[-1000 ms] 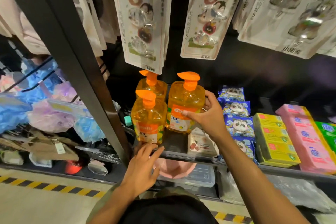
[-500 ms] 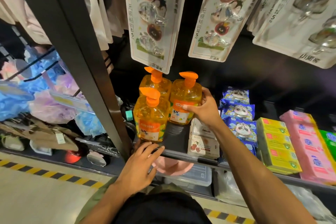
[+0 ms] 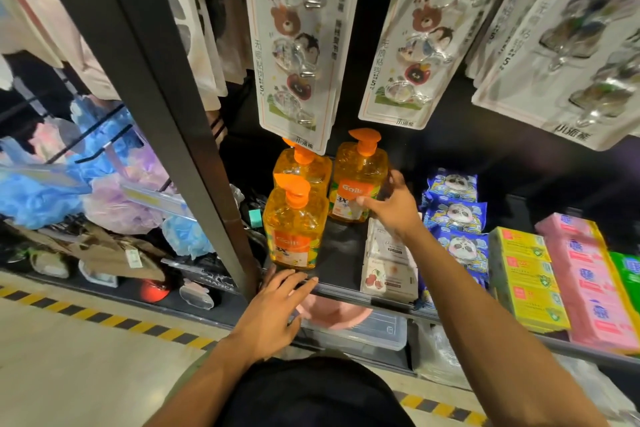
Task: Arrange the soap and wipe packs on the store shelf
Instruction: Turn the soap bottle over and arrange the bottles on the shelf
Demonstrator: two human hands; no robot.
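Note:
Three orange pump soap bottles stand at the left end of the black shelf [image 3: 346,291]: one in front [image 3: 294,229], one behind it [image 3: 304,167], and one to the right [image 3: 356,177]. My right hand [image 3: 391,208] is at the right bottle's side, thumb on its label and fingers spread loosely beside it. My left hand [image 3: 273,315] rests with straight fingers on the shelf's front edge, below the front bottle. Blue panda wipe packs [image 3: 453,215] lie in a row to the right. Yellow soap boxes [image 3: 526,281] and pink soap packs [image 3: 588,281] follow.
White sachet packs [image 3: 388,270] lie between the bottles and wipes. Cards of hooks [image 3: 294,45] hang low over the bottles. A black upright post [image 3: 156,80] bounds the shelf on the left, with bath sponges [image 3: 41,194] beyond. A pink basin [image 3: 332,315] and clear box [image 3: 363,333] sit below.
My right hand pushed the right bottle back next to the rear bottle, and its grip has loosened. My left hand has stayed on the shelf edge.

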